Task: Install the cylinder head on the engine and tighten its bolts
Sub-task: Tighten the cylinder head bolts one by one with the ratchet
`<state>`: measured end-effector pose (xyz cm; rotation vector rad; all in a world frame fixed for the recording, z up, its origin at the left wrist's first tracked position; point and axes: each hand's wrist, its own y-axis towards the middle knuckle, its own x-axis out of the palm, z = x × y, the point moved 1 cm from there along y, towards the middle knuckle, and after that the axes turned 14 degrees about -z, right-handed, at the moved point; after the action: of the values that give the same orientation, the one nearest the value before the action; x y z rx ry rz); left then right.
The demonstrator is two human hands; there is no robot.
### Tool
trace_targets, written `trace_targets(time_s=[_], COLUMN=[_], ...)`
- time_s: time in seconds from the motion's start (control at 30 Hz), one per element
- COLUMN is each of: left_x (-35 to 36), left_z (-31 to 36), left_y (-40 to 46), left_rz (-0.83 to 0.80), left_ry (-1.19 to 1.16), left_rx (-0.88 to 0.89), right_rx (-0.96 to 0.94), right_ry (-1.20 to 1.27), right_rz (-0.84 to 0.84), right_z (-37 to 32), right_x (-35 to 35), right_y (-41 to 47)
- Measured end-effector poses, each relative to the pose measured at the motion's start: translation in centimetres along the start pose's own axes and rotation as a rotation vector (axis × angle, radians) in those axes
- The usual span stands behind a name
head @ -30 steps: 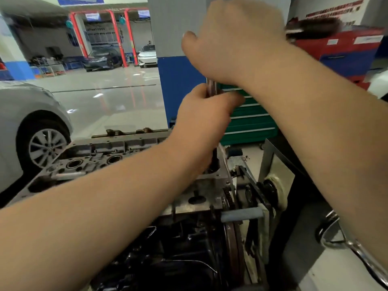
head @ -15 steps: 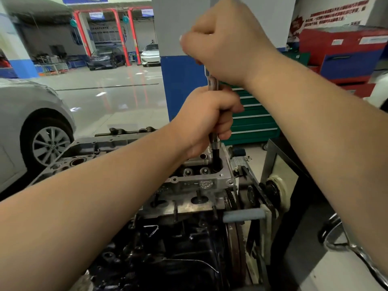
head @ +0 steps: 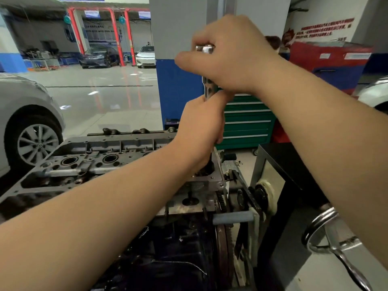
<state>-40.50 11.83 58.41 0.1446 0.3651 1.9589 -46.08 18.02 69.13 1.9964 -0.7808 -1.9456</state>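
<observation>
- We've got the cylinder head already sitting on the engine, which hangs on a stand beside a chrome crank handle, so we'd say we're in the bolt stage now.
- Both hands are stacked on one upright metal tool, some kind of long extension or driver, running down into the near right corner of the head.
- Our left hand is wrapped around the lower shaft, fingers curled tight, just above where the tool drops into the casting.
- Our right hand grips the top end, with the shiny tip poking out between thumb and fingers.
- The bolt itself is hidden under the left hand, so we can't tell how far in it is.
- Best guess: we're spinning this one down by hand, not torquing yet.
- Next move probably needs the tool kept dead straight so the socket doesn't slip off, then moving on to the other bolt holes further along the head.
- Background is just shop stuff: a green tool cabinet and a grey car off to the left.
</observation>
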Motion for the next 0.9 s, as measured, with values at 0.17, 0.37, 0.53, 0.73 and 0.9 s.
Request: trace_targets(time_s=[0.17, 0.37, 0.53, 0.73, 0.9], left_x=[-1.2, -0.7, -0.6, 0.2, 0.5], left_z=[0.4, -0.2, -1.0, -3.3, -2.6], left_y=[0.4, 0.2, 0.4, -0.3, 0.0], left_rz=[-0.301, -0.242, -0.232, -0.103, -0.040], left_ry=[-0.208, -0.125, -0.148, -0.068, -0.113], left_rx=[-0.041, 0.036, 0.012, -0.160, -0.229], right_rx=[-0.198, 0.037, 0.302, 0.307, 0.270], right_ry=[0.442, 0.051, -0.247, -0.223, -0.051], right_rz=[-0.037, 0.098, 0.110, 0.074, -0.055], right_z=[-0.1, 0.2, -0.6, -0.3, -0.5], right_x=[0.8, 0.1, -0.3, -0.5, -0.9], right_y=[0.7, 0.5, 0.3, 0.2, 0.6])
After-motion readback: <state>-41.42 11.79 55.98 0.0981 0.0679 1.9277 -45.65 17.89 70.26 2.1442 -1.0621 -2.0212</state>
